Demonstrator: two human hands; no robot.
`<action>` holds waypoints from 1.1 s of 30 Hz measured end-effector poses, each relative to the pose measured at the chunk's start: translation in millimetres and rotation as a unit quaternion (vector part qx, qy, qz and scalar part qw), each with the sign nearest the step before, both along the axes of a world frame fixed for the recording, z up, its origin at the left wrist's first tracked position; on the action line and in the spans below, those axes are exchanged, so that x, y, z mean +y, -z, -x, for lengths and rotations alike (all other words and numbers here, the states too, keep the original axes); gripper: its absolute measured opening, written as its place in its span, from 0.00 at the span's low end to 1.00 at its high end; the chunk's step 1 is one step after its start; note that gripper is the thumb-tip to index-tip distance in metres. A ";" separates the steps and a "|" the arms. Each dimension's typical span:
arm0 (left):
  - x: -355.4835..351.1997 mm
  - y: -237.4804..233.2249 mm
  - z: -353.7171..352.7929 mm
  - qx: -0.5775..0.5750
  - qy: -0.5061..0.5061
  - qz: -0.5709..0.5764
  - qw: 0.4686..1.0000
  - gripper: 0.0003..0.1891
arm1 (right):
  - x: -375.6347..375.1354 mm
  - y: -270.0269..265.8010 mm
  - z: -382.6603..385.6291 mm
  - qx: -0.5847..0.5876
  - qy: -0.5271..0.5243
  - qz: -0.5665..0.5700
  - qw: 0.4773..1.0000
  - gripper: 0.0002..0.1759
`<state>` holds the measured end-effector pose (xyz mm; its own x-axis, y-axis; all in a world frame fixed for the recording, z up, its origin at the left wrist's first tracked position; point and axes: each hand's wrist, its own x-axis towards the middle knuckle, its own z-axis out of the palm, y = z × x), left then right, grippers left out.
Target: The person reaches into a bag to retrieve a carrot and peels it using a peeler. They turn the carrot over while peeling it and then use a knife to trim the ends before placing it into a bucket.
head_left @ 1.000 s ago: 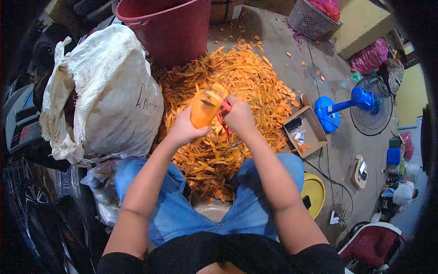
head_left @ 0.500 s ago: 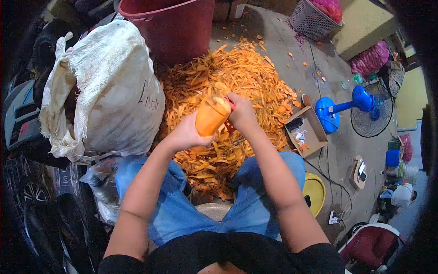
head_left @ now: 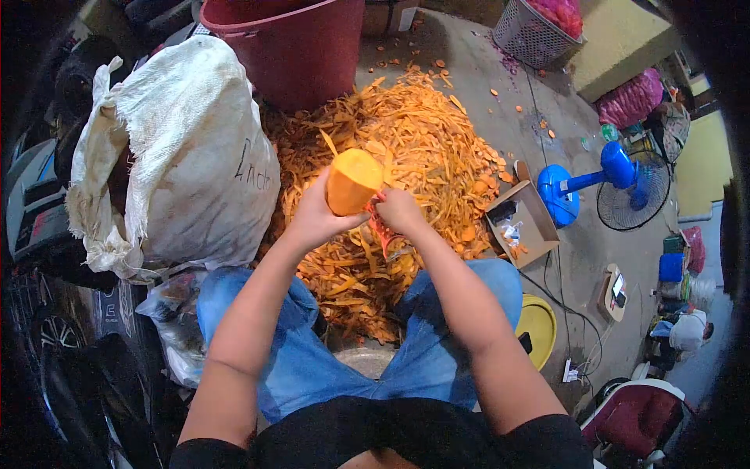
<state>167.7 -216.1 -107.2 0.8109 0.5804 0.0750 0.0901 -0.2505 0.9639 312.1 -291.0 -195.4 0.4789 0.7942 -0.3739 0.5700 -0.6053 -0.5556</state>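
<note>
My left hand is wrapped round a thick, peeled orange vegetable that looks like a large carrot, its cut end turned up towards me. Just right of it, my right hand is closed on a red peeler, whose body points down; its blade is hard to make out. Beneath both hands spreads a large heap of orange peelings, with long strips and some round end slices. A thin strip of peel stands out behind the carrot.
A white woven sack stands at the left, and a dark red tub behind the heap. To the right are an open cardboard box, a blue fan, a yellow lid and cables. A person is far right.
The carrot has tipped more upright, with its cut end now facing me. My right hand has moved down along its right side, and more of the red peeler shows.
</note>
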 end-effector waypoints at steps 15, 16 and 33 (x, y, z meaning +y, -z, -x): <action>-7.0 17.7 -8.2 -0.192 0.102 0.235 0.947 0.31 | 3.1 6.8 26.7 0.696 0.235 -0.208 0.646 0.12; -8.1 9.4 -9.3 -0.217 0.088 0.311 0.921 0.30 | 7.8 8.8 19.9 0.696 0.235 -0.208 0.646 0.12; -8.8 6.0 -2.6 -0.055 0.001 0.513 0.857 0.24 | 9.3 -57.4 -28.6 0.389 0.319 -0.472 0.724 0.14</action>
<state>170.3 -224.9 -113.2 0.8328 0.3851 -0.3976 -0.0150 0.7337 0.6793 340.8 -281.7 -138.0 0.7979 0.5806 -0.1619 -0.3652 0.2521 -0.8961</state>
